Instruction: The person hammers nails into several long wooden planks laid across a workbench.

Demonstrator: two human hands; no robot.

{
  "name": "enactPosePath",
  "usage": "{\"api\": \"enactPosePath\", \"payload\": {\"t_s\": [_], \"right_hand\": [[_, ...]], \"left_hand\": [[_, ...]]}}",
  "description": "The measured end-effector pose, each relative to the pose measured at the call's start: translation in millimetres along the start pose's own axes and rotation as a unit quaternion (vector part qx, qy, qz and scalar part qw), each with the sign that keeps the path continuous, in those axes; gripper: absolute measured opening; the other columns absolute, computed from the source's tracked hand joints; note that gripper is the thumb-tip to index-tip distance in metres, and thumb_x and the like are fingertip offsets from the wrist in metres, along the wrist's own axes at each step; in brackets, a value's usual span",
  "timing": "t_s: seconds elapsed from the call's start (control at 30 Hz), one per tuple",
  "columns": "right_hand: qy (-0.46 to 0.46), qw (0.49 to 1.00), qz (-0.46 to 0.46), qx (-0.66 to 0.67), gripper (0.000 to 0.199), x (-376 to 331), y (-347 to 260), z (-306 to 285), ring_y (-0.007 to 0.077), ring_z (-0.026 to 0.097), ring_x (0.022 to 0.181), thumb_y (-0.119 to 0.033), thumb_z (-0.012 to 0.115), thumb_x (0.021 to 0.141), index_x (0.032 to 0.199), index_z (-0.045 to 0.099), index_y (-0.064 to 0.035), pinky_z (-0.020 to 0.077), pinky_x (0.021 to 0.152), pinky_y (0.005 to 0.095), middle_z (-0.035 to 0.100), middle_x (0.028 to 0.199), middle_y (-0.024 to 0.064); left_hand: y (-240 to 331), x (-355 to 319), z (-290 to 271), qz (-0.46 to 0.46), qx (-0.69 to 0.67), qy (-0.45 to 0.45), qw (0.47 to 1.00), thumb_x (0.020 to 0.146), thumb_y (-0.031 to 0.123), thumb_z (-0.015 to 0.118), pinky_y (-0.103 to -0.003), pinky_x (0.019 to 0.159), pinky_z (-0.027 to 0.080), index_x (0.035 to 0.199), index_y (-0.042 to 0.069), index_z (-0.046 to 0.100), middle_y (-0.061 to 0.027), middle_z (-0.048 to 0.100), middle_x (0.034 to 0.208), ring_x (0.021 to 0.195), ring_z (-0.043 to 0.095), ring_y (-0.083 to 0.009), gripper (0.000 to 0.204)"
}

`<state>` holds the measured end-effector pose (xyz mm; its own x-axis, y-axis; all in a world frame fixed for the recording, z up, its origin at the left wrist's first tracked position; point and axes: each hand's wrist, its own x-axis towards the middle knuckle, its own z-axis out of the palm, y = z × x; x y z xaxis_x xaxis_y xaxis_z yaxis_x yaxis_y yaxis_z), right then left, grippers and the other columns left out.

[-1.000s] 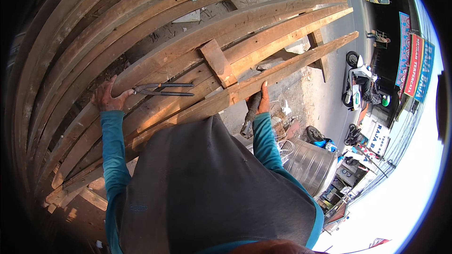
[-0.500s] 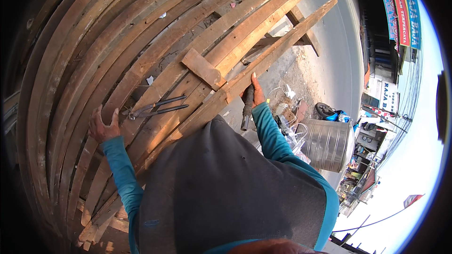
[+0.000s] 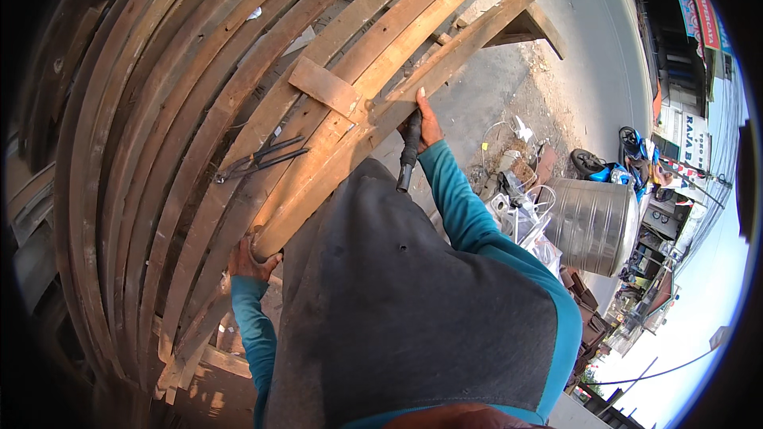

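My left hand is wrapped round the near end of a long wooden beam, the one closest to my body. Farther along that beam, my right hand presses its near side, thumb on top. The same hand holds a tool with a black handle, pointing down toward me; its far end is hidden behind the hand and beam. A short wooden block lies across the neighbouring beams. Pincers with dark handles rest on the beams beyond my left hand.
Many more long beams lie side by side to the left. A crosspiece supports their far ends. On the right stand a ribbed metal drum, plastic litter and a blue motorcycle, beside a road.
My left hand has let go of the beams by the pincers and moved toward me and right, onto the near beam's end. My right hand keeps its hold. The view has shifted slightly.
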<state>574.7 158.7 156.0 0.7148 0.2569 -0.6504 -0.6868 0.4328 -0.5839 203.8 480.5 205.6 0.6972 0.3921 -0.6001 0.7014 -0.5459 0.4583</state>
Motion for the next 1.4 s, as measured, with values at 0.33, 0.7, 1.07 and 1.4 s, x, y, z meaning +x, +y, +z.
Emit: {"api": "enactPosePath", "payload": {"t_s": [0.33, 0.7, 1.07, 1.4], "right_hand": [[-0.125, 0.992, 0.015, 0.017, 0.074, 27.6, 9.6, -63.2, 0.0233, 0.055, 0.123, -0.067, 0.05, 0.093, 0.14, 0.049, -0.0089, 0.0434, 0.108, 0.0401, 0.057, 0.135, 0.0066], [-0.08, 0.996, 0.032, 0.023, 0.077, 31.6, -25.6, -155.4, 0.0282, 0.056, 0.123, -0.04, 0.078, 0.085, 0.142, 0.044, -0.0011, 0.0455, 0.111, 0.0409, 0.056, 0.137, 0.0166], [0.05, 0.972, 0.191, -0.129, 0.029, -69.3, 7.0, -212.0, 0.0233, 0.064, 0.06, -0.018, 0.07, 0.09, 0.096, 0.051, 0.0036, 0.0584, 0.057, 0.0288, 0.067, 0.089, 0.0199], [0.147, 0.985, 0.087, -0.023, 0.034, -123.2, -58.1, -354.0, 0.0115, 0.056, 0.062, -0.015, 0.059, 0.092, 0.119, 0.052, 0.0034, 0.0523, 0.053, 0.0255, 0.066, 0.102, 0.0189]], "left_hand": [[25.0, -39.3, 30.7, -0.033, -0.016, 0.038, 0.999, 0.069, 0.034, 0.089, -0.049, 0.087, 0.049, 0.118, 0.009, 0.058, -0.0166, 0.063, 0.106, 0.107, 0.059, -0.0396, 0.063], [51.6, -98.2, 140.2, 0.065, 0.071, 0.251, 0.963, 0.076, 0.025, 0.078, -0.047, 0.094, 0.042, 0.107, 0.015, 0.06, -0.0105, 0.053, 0.108, 0.107, 0.054, -0.029, 0.037], [9.2, -130.4, 242.3, -0.105, 0.105, 0.338, 0.929, 0.065, 0.013, 0.087, -0.054, 0.092, 0.042, 0.126, 0.014, 0.056, -0.0164, 0.051, 0.108, 0.104, 0.051, -0.0413, 0.069], [117.3, -96.1, 203.8, 0.011, 0.149, 0.326, 0.934, 0.065, 0.026, 0.088, -0.051, 0.099, 0.042, 0.128, 0.007, 0.054, -0.0159, 0.057, 0.123, 0.119, 0.05, -0.0365, 0.074]]}}
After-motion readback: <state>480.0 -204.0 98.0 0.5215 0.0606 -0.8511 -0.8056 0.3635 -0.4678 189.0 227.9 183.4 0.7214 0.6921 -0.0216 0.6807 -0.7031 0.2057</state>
